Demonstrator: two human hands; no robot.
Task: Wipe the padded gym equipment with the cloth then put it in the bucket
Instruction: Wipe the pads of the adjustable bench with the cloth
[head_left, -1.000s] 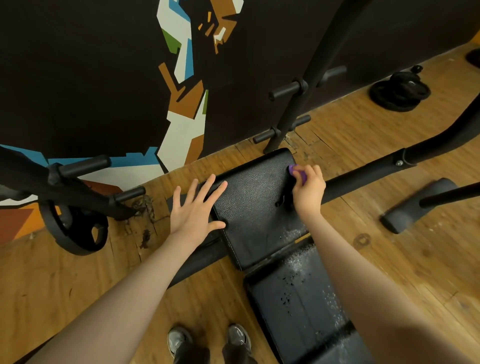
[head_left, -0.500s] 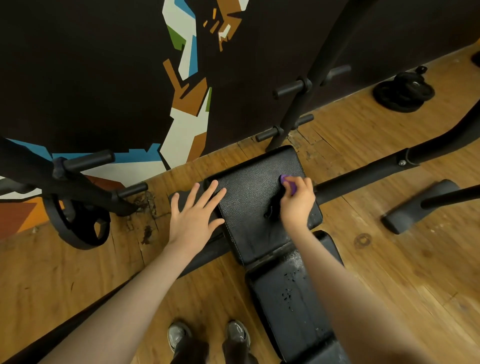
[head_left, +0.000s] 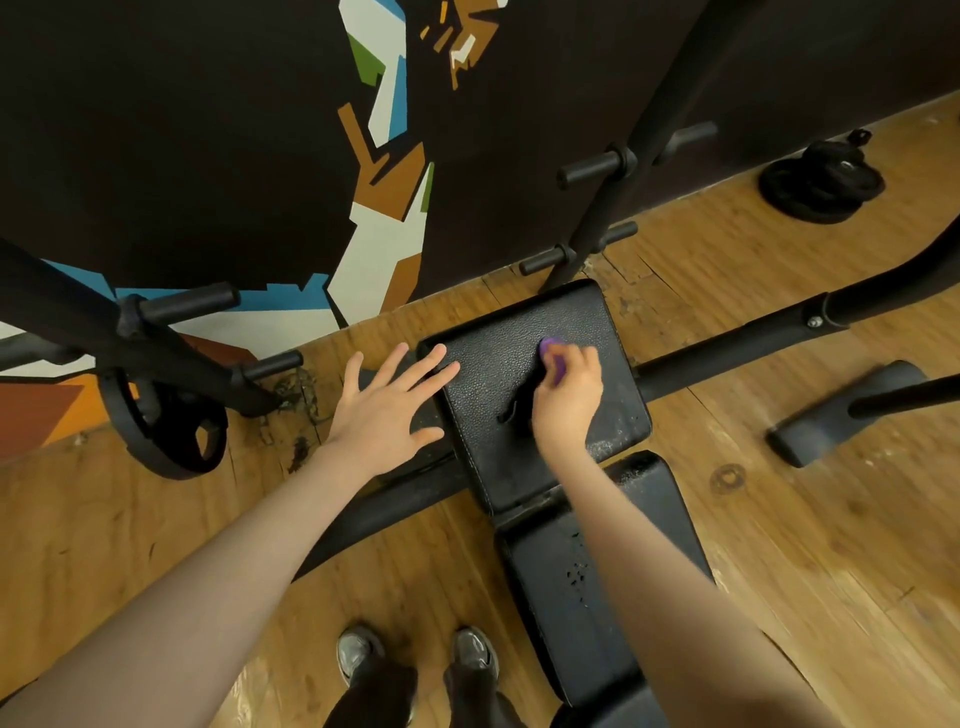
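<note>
the right hand (head_left: 566, 400) curls its fingers round a small purple cloth (head_left: 551, 352), pressed onto the far half of the black padded bench (head_left: 488, 364), near the pad's middle. the left hand (head_left: 382, 410) lies with fingers straight and spread, fingertips resting on the pad's left edge, holding nothing. a weight plate (head_left: 171, 431) leans by the rack on the left, above the wooden floor (head_left: 831, 545), and more plates (head_left: 821, 182) lie far right
</note>
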